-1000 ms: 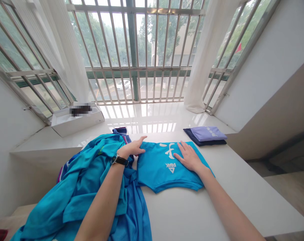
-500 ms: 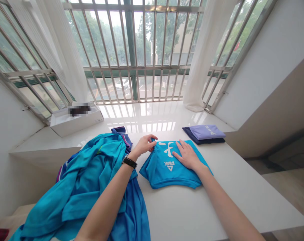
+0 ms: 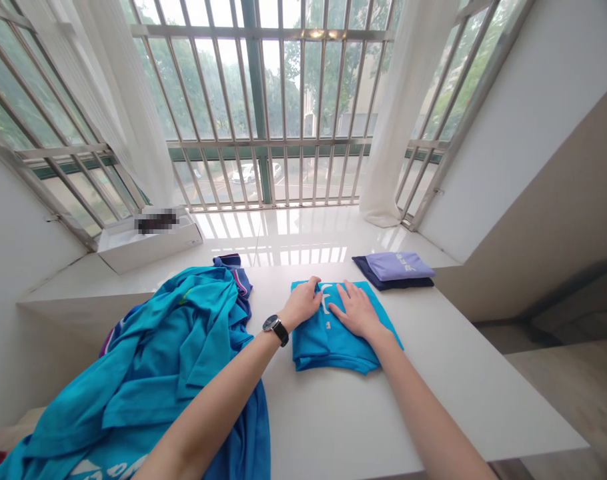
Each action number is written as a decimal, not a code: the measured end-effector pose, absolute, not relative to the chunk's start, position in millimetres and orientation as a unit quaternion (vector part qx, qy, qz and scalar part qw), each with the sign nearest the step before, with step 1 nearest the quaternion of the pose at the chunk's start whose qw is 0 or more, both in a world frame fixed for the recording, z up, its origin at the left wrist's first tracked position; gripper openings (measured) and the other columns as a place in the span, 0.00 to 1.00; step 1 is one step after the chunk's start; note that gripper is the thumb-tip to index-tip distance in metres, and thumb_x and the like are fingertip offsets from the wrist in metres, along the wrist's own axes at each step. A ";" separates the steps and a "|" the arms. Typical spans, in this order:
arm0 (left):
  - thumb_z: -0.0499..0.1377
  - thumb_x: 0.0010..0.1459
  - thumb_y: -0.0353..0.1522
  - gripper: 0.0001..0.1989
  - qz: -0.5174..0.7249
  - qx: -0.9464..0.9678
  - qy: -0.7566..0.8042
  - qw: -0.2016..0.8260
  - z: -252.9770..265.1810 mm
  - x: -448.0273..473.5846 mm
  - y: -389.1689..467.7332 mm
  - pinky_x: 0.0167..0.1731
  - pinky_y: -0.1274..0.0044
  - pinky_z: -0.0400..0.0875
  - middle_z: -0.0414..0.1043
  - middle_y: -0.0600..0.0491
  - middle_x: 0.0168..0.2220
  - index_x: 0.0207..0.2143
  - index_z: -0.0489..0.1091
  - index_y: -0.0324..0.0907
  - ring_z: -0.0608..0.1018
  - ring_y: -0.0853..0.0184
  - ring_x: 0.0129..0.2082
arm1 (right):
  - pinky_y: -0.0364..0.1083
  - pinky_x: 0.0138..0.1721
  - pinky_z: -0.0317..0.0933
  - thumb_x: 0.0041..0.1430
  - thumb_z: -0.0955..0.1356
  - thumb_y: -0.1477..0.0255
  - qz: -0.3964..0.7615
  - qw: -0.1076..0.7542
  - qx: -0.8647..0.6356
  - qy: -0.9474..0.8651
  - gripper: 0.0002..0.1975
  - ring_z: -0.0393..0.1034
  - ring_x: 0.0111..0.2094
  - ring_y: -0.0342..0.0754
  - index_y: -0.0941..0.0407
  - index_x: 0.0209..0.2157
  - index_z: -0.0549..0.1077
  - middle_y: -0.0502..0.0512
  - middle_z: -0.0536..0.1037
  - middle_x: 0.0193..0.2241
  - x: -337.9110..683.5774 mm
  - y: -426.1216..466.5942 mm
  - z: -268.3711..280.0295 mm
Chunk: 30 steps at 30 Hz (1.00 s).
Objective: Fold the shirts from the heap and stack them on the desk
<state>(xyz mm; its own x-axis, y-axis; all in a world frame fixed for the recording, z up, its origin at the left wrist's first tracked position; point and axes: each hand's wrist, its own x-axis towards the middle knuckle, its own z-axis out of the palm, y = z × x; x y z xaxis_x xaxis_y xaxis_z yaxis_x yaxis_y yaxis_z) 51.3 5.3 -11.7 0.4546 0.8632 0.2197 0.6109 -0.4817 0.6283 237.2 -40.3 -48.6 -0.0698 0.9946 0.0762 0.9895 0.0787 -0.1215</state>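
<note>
A bright blue T-shirt (image 3: 328, 353) with white lettering lies partly folded on the white surface in front of me. My left hand (image 3: 304, 303), with a black-strapped watch (image 3: 275, 328) on its wrist, is closed on the shirt's left side, which is folded inward over the print. My right hand (image 3: 357, 311) rests flat on the shirt's right half, fingers spread, and hides part of the lettering. To the left, a loose heap of teal and blue clothes (image 3: 158, 373) spreads beside and under my left forearm.
Folded lilac (image 3: 401, 265) and dark navy (image 3: 378, 280) garments lie stacked at the right. A white box (image 3: 153, 247) with a blurred dark item stands at the back left. Behind the ledge are a barred window (image 3: 268, 133) and white curtains (image 3: 386, 133).
My left hand has brought the shirt's left edge inward to the right, covering most of the logo and some lettering. My right hand stays flat on the shirt. The view has shifted slightly.
</note>
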 end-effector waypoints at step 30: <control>0.54 0.61 0.50 0.38 0.156 0.916 0.354 0.109 -32.1 10.8 -66.0 0.65 0.54 0.46 0.49 0.41 0.69 0.67 0.53 0.40 0.48 0.46 0.69 | 0.56 0.61 0.50 0.65 0.60 0.58 -0.014 0.126 -0.616 -0.778 0.25 0.56 0.62 0.58 0.54 0.59 0.68 0.64 0.66 0.60 232.8 -46.8 -41.0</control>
<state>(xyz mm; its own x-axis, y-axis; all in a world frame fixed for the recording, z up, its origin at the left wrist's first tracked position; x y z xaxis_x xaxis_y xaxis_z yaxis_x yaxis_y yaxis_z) 10.8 -66.0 -32.1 0.7003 0.6827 0.2086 0.6144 -0.7252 0.3107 232.8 -46.8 -41.0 -0.2104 0.9543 0.2124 0.9611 0.2417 -0.1339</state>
